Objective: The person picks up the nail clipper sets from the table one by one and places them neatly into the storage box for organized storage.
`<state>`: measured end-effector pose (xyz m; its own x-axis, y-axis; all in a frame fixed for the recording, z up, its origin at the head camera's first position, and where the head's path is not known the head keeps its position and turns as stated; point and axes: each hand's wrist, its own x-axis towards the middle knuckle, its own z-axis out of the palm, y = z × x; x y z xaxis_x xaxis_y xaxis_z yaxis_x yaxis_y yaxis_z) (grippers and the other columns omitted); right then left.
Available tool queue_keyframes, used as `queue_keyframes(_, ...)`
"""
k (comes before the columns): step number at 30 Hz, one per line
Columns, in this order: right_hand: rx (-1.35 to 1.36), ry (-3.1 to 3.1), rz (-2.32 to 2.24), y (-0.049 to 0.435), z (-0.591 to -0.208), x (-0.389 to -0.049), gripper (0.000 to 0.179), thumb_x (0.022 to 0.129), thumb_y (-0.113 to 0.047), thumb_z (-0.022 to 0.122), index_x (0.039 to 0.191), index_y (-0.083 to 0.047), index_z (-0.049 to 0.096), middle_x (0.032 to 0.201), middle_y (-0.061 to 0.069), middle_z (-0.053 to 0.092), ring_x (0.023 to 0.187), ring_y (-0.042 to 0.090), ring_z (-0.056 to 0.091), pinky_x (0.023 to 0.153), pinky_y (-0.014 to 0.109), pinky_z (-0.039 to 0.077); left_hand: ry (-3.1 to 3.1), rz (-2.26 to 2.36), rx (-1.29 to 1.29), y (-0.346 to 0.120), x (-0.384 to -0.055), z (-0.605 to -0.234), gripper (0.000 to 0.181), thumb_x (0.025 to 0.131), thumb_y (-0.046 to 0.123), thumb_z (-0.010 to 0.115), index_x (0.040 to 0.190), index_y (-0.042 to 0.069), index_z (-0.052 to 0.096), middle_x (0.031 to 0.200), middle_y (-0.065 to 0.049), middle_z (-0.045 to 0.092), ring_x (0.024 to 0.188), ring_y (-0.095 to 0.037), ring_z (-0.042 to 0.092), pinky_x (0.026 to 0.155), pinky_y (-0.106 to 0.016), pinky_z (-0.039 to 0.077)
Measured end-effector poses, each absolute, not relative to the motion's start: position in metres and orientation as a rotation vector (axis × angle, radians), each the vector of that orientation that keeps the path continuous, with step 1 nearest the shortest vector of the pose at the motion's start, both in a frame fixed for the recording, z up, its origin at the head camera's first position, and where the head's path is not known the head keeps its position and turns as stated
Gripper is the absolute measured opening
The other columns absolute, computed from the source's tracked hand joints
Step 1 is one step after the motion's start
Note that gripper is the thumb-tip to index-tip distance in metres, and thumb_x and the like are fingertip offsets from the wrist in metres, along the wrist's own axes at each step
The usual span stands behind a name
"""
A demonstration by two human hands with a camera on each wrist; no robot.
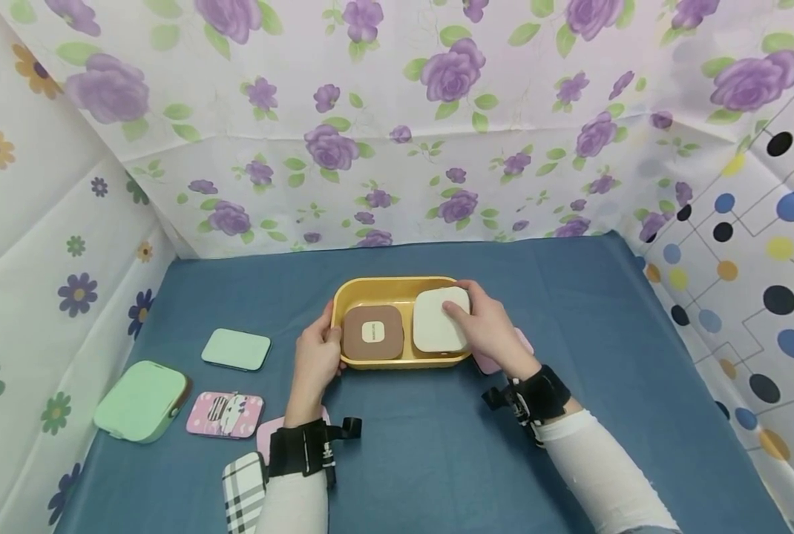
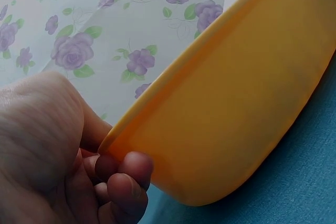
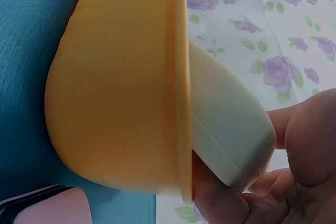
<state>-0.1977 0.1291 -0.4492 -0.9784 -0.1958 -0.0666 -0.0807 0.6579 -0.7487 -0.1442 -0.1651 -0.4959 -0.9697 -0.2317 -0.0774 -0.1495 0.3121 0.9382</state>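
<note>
A yellow plastic basket stands on the blue cloth in the middle of the head view. My left hand grips its left rim, thumb on the inner side and curled fingers outside, as the left wrist view shows. In the basket's left half lies a brown square case with a pale label. My right hand holds a cream-white square case over the right half, thumb on top. The right wrist view shows that white case tilted, partly above the rim, its lower part hidden by the basket wall.
To the left lie a mint-green case, a flat mint tin, a pink cartoon tin and a black-and-white checked case. A pink item sits partly under my left wrist, another pink item beside the basket's right end.
</note>
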Motion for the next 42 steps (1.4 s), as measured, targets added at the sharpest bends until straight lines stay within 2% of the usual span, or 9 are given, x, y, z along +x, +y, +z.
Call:
queue_keyframes(3, -0.252, 2.750, -1.188, 0.126, -0.449, -0.198, 0.060, 0.110, -0.044, 0.059, 0.159, -0.012, 0.046, 0.143, 0.020, 0.062, 0.114, 0.034, 0.066, 0.092, 0.049, 0.054, -2.496, -1.736, 0.370, -0.165, -0.145, -0.495, 0.055, 0.111, 0.011, 0.049, 0.166, 0.016, 0.042, 0.096, -0.023, 0.069, 0.047, -0.026, 0.054, 0.045, -0.033, 0.048)
queue_keyframes(5, -0.263, 2.759, -1.163, 0.123, -0.448, -0.198, 0.060, 0.111, -0.043, 0.059, 0.159, -0.011, 0.046, 0.144, 0.021, 0.061, 0.117, 0.036, 0.065, 0.094, 0.050, 0.053, -2.507, -1.714, 0.371, -0.165, -0.146, -0.494, 0.056, 0.111, 0.011, 0.050, 0.166, 0.016, 0.042, 0.074, -0.018, 0.059, 0.047, -0.026, 0.054, 0.045, -0.033, 0.048)
queue_keyframes(7, -0.271, 2.762, -1.136, 0.121, -0.448, -0.199, 0.060, 0.111, -0.041, 0.059, 0.160, -0.010, 0.045, 0.146, 0.022, 0.060, 0.121, 0.037, 0.064, 0.096, 0.052, 0.052, -2.516, -1.701, 0.372, -0.165, -0.146, -0.494, 0.056, 0.111, 0.011, 0.050, 0.166, 0.016, 0.042, 0.065, -0.012, 0.051, 0.046, -0.026, 0.054, 0.044, -0.033, 0.047)
queue_keyframes(10, -0.274, 2.762, -1.105, 0.116, -0.447, -0.199, 0.059, 0.111, -0.039, 0.059, 0.160, -0.010, 0.044, 0.148, 0.022, 0.059, 0.126, 0.040, 0.062, 0.100, 0.054, 0.051, -2.518, -1.702, 0.368, -0.165, -0.146, -0.494, 0.057, 0.111, 0.010, 0.051, 0.166, 0.015, 0.042, 0.063, -0.007, 0.049, 0.046, -0.025, 0.054, 0.045, -0.033, 0.047)
queue_keyframes(14, -0.283, 2.766, -1.064, 0.113, -0.448, -0.200, 0.059, 0.111, -0.039, 0.059, 0.160, -0.010, 0.045, 0.151, 0.022, 0.058, 0.131, 0.041, 0.060, 0.104, 0.055, 0.049, -2.516, -1.700, 0.373, -0.164, -0.146, -0.496, 0.057, 0.110, 0.010, 0.051, 0.166, 0.015, 0.042, 0.063, -0.007, 0.049, 0.046, -0.025, 0.053, 0.044, -0.033, 0.047)
queue_keyframes(34, -0.258, 2.753, -1.009, 0.110, -0.452, -0.202, 0.058, 0.111, -0.037, 0.060, 0.158, -0.008, 0.046, 0.152, 0.022, 0.057, 0.133, 0.040, 0.058, 0.107, 0.055, 0.047, -2.512, -1.732, 0.375, -0.162, -0.147, -0.495, 0.057, 0.110, 0.010, 0.051, 0.166, 0.015, 0.043, 0.063, -0.007, 0.050, 0.045, -0.024, 0.053, 0.044, -0.031, 0.046)
queue_keyframes(38, -0.312, 2.751, -0.986, 0.108, -0.451, -0.202, 0.061, 0.108, -0.034, 0.064, 0.158, -0.003, 0.047, 0.152, 0.023, 0.057, 0.135, 0.041, 0.057, 0.109, 0.055, 0.046, -2.510, -1.731, 0.387, -0.163, -0.146, -0.495, 0.057, 0.110, 0.010, 0.052, 0.166, 0.014, 0.043, 0.064, -0.007, 0.050, 0.046, -0.024, 0.053, 0.044, -0.031, 0.046)
queue_keyframes(42, -0.352, 2.736, -0.960, 0.107, -0.450, -0.202, 0.072, 0.104, -0.035, 0.071, 0.160, 0.001, 0.043, 0.156, 0.026, 0.051, 0.139, 0.042, 0.052, 0.113, 0.056, 0.043, -2.510, -1.724, 0.395, -0.163, -0.146, -0.495, 0.057, 0.110, 0.010, 0.052, 0.166, 0.014, 0.042, 0.065, -0.008, 0.050, 0.046, -0.025, 0.053, 0.044, -0.031, 0.046)
